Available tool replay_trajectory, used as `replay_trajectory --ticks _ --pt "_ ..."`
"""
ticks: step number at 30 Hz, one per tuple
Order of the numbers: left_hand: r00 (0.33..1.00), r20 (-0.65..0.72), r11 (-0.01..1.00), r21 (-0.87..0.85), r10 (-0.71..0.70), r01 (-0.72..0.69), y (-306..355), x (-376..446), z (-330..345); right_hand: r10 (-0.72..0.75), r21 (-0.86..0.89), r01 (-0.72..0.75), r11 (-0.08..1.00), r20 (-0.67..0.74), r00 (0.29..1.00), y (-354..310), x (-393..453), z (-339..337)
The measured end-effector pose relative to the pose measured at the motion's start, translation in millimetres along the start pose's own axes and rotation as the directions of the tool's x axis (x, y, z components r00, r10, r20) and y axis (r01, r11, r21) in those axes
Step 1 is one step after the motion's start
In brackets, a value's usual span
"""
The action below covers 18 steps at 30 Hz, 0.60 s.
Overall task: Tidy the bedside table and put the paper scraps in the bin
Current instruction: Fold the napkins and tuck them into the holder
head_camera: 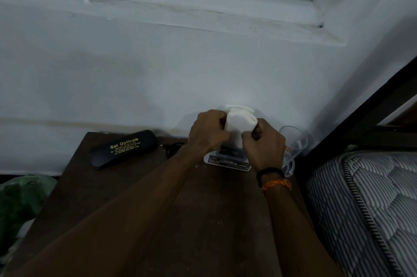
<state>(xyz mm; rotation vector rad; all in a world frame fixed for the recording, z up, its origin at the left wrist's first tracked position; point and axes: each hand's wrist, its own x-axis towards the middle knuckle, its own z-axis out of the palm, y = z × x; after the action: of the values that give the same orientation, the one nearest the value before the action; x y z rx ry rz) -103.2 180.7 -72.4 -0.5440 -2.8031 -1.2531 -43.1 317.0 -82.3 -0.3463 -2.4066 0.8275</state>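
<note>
Both hands meet at the back of the dark wooden bedside table (pixel 126 204), close to the wall. My left hand (pixel 208 132) and my right hand (pixel 265 145) are both shut on a white folded cloth or paper bundle (pixel 240 126), held upright between them. Under the bundle lies a small white card or pack (pixel 228 161) with printed lettering, partly hidden by my hands. A tiny pale scrap (pixel 196 165) lies on the tabletop beside my left wrist.
A black spectacle case (pixel 124 149) with gold lettering lies at the table's back left, a black cable (pixel 172 148) beside it. A clear glass (pixel 293 148) stands at the back right corner. A green bag (pixel 20 200) sits left of the table, a striped mattress (pixel 365 209) to the right.
</note>
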Motion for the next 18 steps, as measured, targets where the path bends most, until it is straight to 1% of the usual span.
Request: replay_trajectory --ticks 3,6,10,14,18 --pt "1.000 -0.009 1.000 0.022 -0.020 0.021 0.0 0.2 1.3 -0.002 0.014 0.002 1.000 -0.043 0.999 -3.5 1.2 -2.2" --pt "0.999 -0.022 0.998 0.051 -0.048 0.049 -0.8 0.1 2.3 -0.029 -0.034 0.029 0.999 -0.012 0.999 -1.1 1.0 0.1" --pt "0.997 -0.035 0.996 0.061 -0.063 0.065 -1.5 1.5 4.3 -0.033 -0.041 0.033 0.999 -0.001 0.999 1.6 0.8 2.1" --pt "0.998 -0.037 0.997 0.059 -0.041 0.043 -2.3 2.5 4.6 -0.022 -0.056 0.022 0.998 -0.005 1.000 2.8 1.4 2.7" --pt "0.999 -0.052 0.999 0.035 -0.007 0.009 -6.2 -2.1 2.4 -0.008 -0.028 0.008 1.000 0.001 1.000 -1.2 -1.0 -0.8"
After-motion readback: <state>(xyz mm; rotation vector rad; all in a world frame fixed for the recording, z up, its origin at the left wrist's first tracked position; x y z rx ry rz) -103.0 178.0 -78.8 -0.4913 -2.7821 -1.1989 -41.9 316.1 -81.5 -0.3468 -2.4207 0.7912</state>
